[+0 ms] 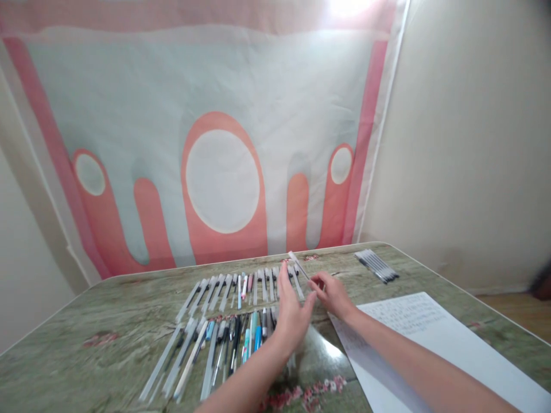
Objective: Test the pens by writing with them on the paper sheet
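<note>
"While the head camera is looking down over the table, what are the two hands doing?"

"Right hand: thumb and fingers are closing together on the near end of a slim pale pen. The pen is slanting away to the left, beside the right end of the back row of pens. Whether its far end is touching the tabletop, I cannot tell."

"And the left hand?"

"Fingers are extending upward, close together, thumb standing apart and pointing toward the right hand. The palm is gripping nothing that I can see. It is hiding part of the back row; contact with those pens I cannot confirm."

"Surroundings?"

"A front row of pens is lying nearer the camera, mixed clear, black, blue and white; the left forearm is covering its right part. A separate set of pens is lying side by side toward the far right. The right forearm is crossing over a white sheet of paper, which is bearing handwriting too small to read. Behind the table, a printed cloth with pink arch shapes is hanging."
</note>
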A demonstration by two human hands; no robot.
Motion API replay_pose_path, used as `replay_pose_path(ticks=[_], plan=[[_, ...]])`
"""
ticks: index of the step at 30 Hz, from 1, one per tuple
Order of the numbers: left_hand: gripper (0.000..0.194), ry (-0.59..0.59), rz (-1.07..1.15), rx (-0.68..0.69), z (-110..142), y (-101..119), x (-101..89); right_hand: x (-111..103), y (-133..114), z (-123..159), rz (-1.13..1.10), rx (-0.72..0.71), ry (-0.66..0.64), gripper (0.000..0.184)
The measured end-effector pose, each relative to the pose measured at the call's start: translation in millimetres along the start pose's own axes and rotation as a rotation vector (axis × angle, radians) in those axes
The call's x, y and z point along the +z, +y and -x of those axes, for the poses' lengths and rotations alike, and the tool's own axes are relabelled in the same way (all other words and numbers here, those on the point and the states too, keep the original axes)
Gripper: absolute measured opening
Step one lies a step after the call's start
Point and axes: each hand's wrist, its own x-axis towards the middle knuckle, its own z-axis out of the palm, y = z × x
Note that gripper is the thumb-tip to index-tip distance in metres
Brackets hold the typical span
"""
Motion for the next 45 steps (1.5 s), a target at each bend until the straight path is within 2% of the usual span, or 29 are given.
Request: replay_pose_path(ticks=[1, 3, 5, 8, 10, 14, 19, 25, 31, 34, 36, 38, 42, 45], plan=[[0.064, -0.114, -0.089, 0.055, 6, 6, 2.7, 0, 8, -2, -0.027, 0.054, 0.000, 0.023], [0.045, -0.478, -0.240, 0.137, 22, 16, 8.4, -2, 24, -6, -0.041, 0.163, -0.007, 0.028], [0.034, -0.752, -0.384, 0.213, 38, 20, 14.4, -3, 36, -9, 0.017, 0.254, -0.043, 0.032], [0.038, -0.977, -0.517, 0.365, 56, 15, 22.0, -8, 47, -15, 0.121, 0.328, -0.111, 0.034], [0.039, -1.056, -0.603, 0.429, 63, 8, 25.1, -15, 54, -19, 0.179, 0.358, -0.143, 0.034], [0.041, -1.089, -0.734, 0.507, 66, -2, 26.9, -43, 74, -25, 0.407, 0.484, -0.183, 0.030], [0.042, -1.080, -0.783, 0.567, 67, -3, 27.5, -74, 102, -25, 0.706, 0.676, -0.199, 0.024], [0.042, -1.056, -0.784, 0.576, 68, -4, 26.7, -77, 110, -22, 0.858, 0.742, -0.225, 0.026], [0.041, -1.050, -0.800, 0.594, 69, -4, 26.0, -76, 91, -23, 0.923, 0.643, -0.191, 0.030], [0.043, -1.038, -0.805, 0.616, 70, -6, 27.3, -62, 74, -28, 0.761, 0.517, -0.263, 0.026], [0.043, -1.039, -0.814, 0.630, 71, -8, 28.6, -42, 61, -33, 0.578, 0.432, -0.352, 0.024], [0.043, -1.048, -0.817, 0.637, 72, -10, 29.7, -17, 49, -38, 0.498, 0.385, -0.399, 0.023], [0.044, -1.053, -0.791, 0.634, 73, -14, 31.3, 29, 32, -48, 0.394, 0.328, -0.411, 0.028], [0.045, -1.054, -0.775, 0.613, 74, -16, 32.1, 50, 27, -52, 0.374, 0.338, -0.394, 0.033]])
